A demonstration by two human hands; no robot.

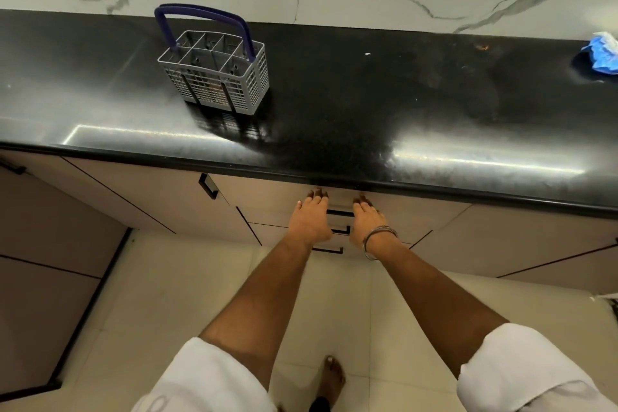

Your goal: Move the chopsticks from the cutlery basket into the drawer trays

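From the head camera, the cutlery basket (215, 72) stands upright in the upper left of the frame on a black countertop (368, 104). It is a grey plastic box with latticed walls, divided by partitions into several open-topped compartments, and a dark blue handle (204, 22) arches over it from side to side. The compartments that can be seen into look bare; something pale shows faintly through the front grid low down, but what it is cannot be told. The countertop is glossy and finely speckled, mirroring the basket's grid and two bright streaks of light near its rounded front edge. Behind it, across the top of the frame, runs a white wall veined in grey like marble. At the far right edge lies a crumpled blue cloth (603, 50). Below the counter, at centre frame, is a stack of beige matte drawers (281, 204) with slim black bar handles. The left hand (309, 219) and right hand (368, 222) lie side by side against the top drawer front, fingers extended and close together, holding nothing, fingertips up under the counter lip. A metal bangle (379, 239) circles the right wrist. White rolled sleeves and a bare foot on pale floor tiles fill the bottom.
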